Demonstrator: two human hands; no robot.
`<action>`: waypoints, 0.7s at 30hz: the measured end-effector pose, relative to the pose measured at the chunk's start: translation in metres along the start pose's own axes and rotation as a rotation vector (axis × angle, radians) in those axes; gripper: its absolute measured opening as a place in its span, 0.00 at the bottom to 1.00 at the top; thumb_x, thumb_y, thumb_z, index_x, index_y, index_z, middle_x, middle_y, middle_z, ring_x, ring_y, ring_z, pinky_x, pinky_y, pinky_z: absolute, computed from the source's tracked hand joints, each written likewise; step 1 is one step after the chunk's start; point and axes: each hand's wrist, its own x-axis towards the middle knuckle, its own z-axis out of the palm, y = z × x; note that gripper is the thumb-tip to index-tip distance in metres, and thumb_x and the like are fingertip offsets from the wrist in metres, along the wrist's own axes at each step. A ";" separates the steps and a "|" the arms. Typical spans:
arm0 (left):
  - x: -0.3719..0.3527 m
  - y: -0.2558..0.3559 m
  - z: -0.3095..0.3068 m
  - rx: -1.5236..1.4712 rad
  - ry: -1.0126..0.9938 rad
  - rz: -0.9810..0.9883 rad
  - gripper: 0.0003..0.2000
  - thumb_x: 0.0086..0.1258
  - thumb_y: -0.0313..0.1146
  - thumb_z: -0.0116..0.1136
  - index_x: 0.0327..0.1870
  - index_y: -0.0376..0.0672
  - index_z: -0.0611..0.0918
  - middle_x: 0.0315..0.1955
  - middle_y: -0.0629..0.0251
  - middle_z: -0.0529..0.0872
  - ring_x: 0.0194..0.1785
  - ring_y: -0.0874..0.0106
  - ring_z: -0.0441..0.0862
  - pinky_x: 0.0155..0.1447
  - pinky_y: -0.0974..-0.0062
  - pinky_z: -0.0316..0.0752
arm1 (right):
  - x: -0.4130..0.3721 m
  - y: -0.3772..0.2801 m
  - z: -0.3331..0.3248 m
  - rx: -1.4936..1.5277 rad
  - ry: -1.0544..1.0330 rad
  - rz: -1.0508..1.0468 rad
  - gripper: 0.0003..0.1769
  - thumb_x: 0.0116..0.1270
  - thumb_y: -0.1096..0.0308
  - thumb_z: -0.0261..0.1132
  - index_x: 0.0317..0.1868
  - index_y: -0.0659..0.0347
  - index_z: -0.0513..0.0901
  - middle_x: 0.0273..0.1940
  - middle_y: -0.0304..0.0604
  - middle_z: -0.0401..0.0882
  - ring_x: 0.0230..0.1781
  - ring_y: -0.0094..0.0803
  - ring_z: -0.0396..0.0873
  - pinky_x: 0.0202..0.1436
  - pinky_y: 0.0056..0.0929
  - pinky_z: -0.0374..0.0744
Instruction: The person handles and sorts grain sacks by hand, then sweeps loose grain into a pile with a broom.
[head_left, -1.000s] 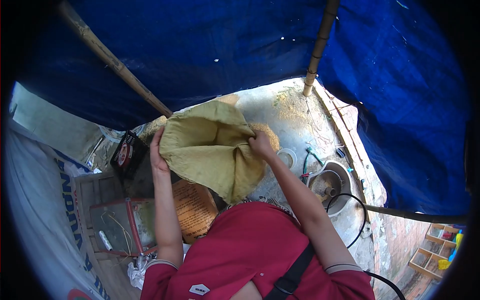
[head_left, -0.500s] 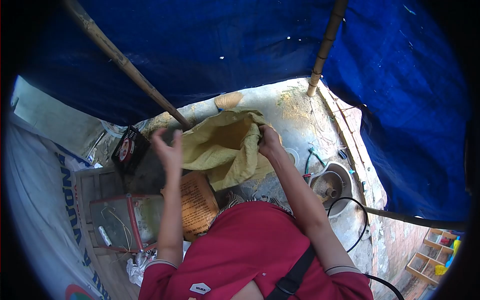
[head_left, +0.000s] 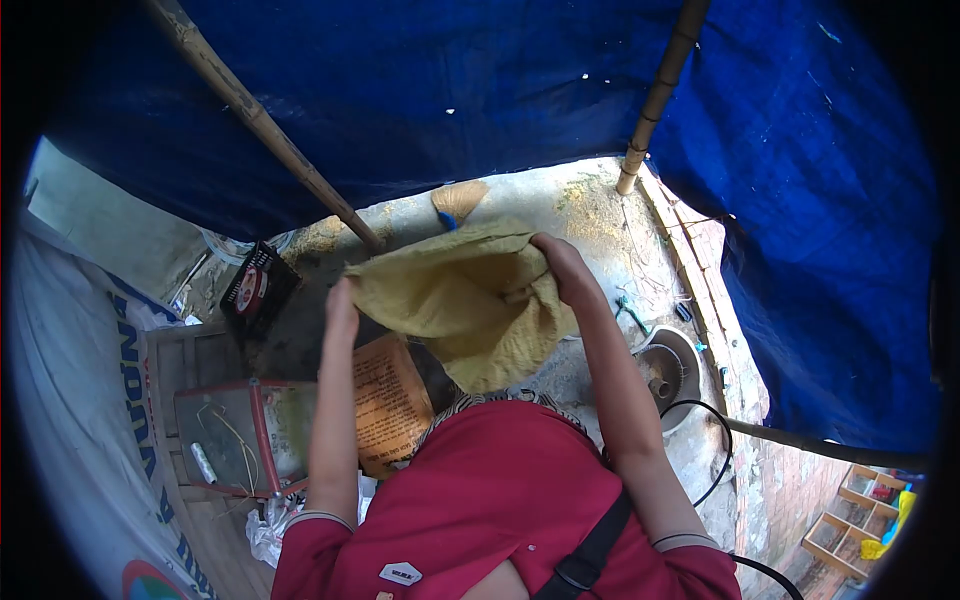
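Observation:
A yellowish woven sack (head_left: 450, 300) is stretched between my hands, its mouth gaping and its inside partly showing. My left hand (head_left: 342, 308) pinches the sack's left edge. At the upper right of the mouth, my right hand (head_left: 566, 268) grips the rim, fingers partly hidden by cloth. Below my left hand, an orange-brown printed bag (head_left: 385, 405) lies beside my left forearm. The sack hangs in front of my lap and hides part of the floor.
A round pot-like tub (head_left: 668, 375) stands at right, with green-handled pliers (head_left: 633, 312) near it. A black crate (head_left: 258, 290) and a red-framed box (head_left: 240, 435) are at left. A broom head (head_left: 460, 198) lies ahead; bamboo poles (head_left: 660, 95) stand against a blue tarp (head_left: 420, 80).
My left hand, apart from the sack before with fingers spread, has closed on its left edge. My right hand has shifted slightly up and right, and the sack is pulled wider.

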 end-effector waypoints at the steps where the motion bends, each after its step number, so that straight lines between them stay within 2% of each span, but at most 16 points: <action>1: 0.004 0.021 -0.002 -0.270 -0.125 -0.165 0.14 0.69 0.35 0.40 0.46 0.37 0.75 0.47 0.58 0.77 0.49 0.67 0.75 0.53 0.69 0.70 | -0.002 -0.003 -0.004 -0.189 -0.023 0.027 0.19 0.59 0.62 0.50 0.42 0.70 0.74 0.38 0.47 0.76 0.35 0.32 0.77 0.37 0.29 0.77; 2: -0.009 0.050 0.009 -0.363 -0.213 -0.354 0.15 0.68 0.36 0.40 0.46 0.36 0.75 0.45 0.57 0.78 0.48 0.66 0.76 0.54 0.67 0.70 | -0.004 -0.005 -0.006 -0.376 -0.046 0.057 0.19 0.58 0.62 0.51 0.42 0.70 0.75 0.38 0.47 0.76 0.34 0.31 0.77 0.37 0.28 0.77; 4: 0.024 0.044 -0.023 -0.449 -0.404 -0.342 0.15 0.66 0.35 0.40 0.44 0.36 0.76 0.43 0.57 0.79 0.46 0.65 0.77 0.53 0.66 0.71 | -0.009 -0.009 -0.006 -0.436 -0.073 0.064 0.18 0.57 0.63 0.52 0.40 0.71 0.75 0.36 0.47 0.77 0.33 0.30 0.77 0.37 0.26 0.77; 5: 0.002 0.067 -0.003 -0.482 -0.427 -0.403 0.13 0.63 0.34 0.43 0.42 0.37 0.76 0.39 0.57 0.81 0.43 0.64 0.79 0.51 0.65 0.72 | -0.012 -0.010 -0.006 -0.413 -0.092 0.051 0.18 0.57 0.63 0.52 0.40 0.70 0.75 0.36 0.46 0.77 0.32 0.30 0.77 0.37 0.27 0.77; 6: 0.005 0.070 -0.003 -0.480 -0.428 -0.403 0.13 0.63 0.34 0.43 0.42 0.37 0.76 0.39 0.57 0.81 0.43 0.64 0.79 0.51 0.65 0.72 | -0.014 -0.011 -0.006 -0.390 -0.110 0.038 0.18 0.58 0.63 0.52 0.40 0.70 0.75 0.35 0.46 0.77 0.31 0.30 0.77 0.36 0.27 0.77; 8: 0.013 0.074 -0.002 -0.146 -0.265 -0.421 0.12 0.60 0.34 0.48 0.40 0.36 0.76 0.36 0.57 0.81 0.41 0.64 0.79 0.48 0.66 0.73 | -0.011 -0.010 -0.012 -0.318 -0.099 0.101 0.17 0.58 0.63 0.52 0.40 0.69 0.75 0.36 0.46 0.77 0.31 0.31 0.78 0.36 0.27 0.78; 10: 0.027 0.049 -0.004 0.863 0.112 0.003 0.20 0.54 0.33 0.59 0.48 0.36 0.72 0.43 0.56 0.77 0.47 0.64 0.75 0.50 0.69 0.70 | -0.004 -0.002 -0.019 -0.246 -0.093 0.161 0.17 0.59 0.63 0.52 0.41 0.69 0.75 0.36 0.46 0.78 0.30 0.31 0.78 0.35 0.27 0.78; 12: -0.006 0.056 0.027 1.213 0.154 0.529 0.25 0.51 0.34 0.62 0.50 0.36 0.69 0.47 0.54 0.74 0.51 0.61 0.72 0.53 0.69 0.68 | 0.004 0.011 -0.024 0.254 -0.256 0.216 0.16 0.60 0.64 0.51 0.41 0.68 0.75 0.36 0.46 0.78 0.31 0.31 0.78 0.34 0.28 0.80; 14: -0.063 0.079 0.096 0.912 -0.049 0.630 0.26 0.50 0.33 0.62 0.51 0.38 0.69 0.49 0.54 0.73 0.54 0.58 0.69 0.56 0.67 0.66 | 0.002 0.017 -0.008 0.239 -0.180 0.230 0.15 0.60 0.65 0.51 0.41 0.68 0.75 0.35 0.47 0.78 0.31 0.31 0.78 0.33 0.28 0.80; 16: -0.106 0.088 0.141 1.178 -0.448 1.107 0.24 0.52 0.31 0.59 0.53 0.40 0.68 0.47 0.51 0.75 0.52 0.54 0.71 0.53 0.67 0.67 | 0.004 0.027 0.009 0.148 -0.268 0.269 0.16 0.60 0.64 0.52 0.42 0.68 0.75 0.35 0.46 0.78 0.31 0.31 0.78 0.33 0.28 0.80; 17: -0.108 0.074 0.147 1.179 -0.441 1.099 0.24 0.52 0.31 0.59 0.53 0.40 0.68 0.47 0.51 0.75 0.52 0.54 0.71 0.53 0.67 0.67 | -0.001 0.024 0.017 0.038 -0.265 0.241 0.16 0.60 0.63 0.54 0.43 0.68 0.75 0.36 0.46 0.78 0.31 0.31 0.78 0.33 0.26 0.80; 19: -0.096 0.043 0.152 0.921 -0.679 0.585 0.19 0.55 0.30 0.55 0.50 0.38 0.71 0.39 0.48 0.78 0.47 0.52 0.74 0.48 0.65 0.69 | -0.013 0.006 0.027 -0.049 -0.260 0.220 0.17 0.60 0.62 0.55 0.43 0.68 0.75 0.36 0.46 0.78 0.32 0.31 0.78 0.34 0.26 0.79; 20: -0.087 0.040 0.148 0.922 -0.686 0.592 0.19 0.55 0.30 0.55 0.50 0.38 0.71 0.39 0.48 0.78 0.47 0.52 0.74 0.48 0.65 0.69 | -0.014 -0.002 0.028 -0.127 -0.250 0.185 0.18 0.60 0.61 0.56 0.43 0.67 0.75 0.36 0.46 0.77 0.33 0.31 0.78 0.36 0.25 0.79; 21: -0.078 0.040 0.140 0.938 -0.621 0.529 0.17 0.56 0.30 0.53 0.47 0.36 0.73 0.36 0.46 0.78 0.45 0.51 0.74 0.46 0.65 0.69 | -0.005 -0.001 0.020 -0.298 -0.180 0.014 0.23 0.59 0.58 0.58 0.48 0.68 0.72 0.38 0.49 0.77 0.37 0.35 0.77 0.42 0.29 0.77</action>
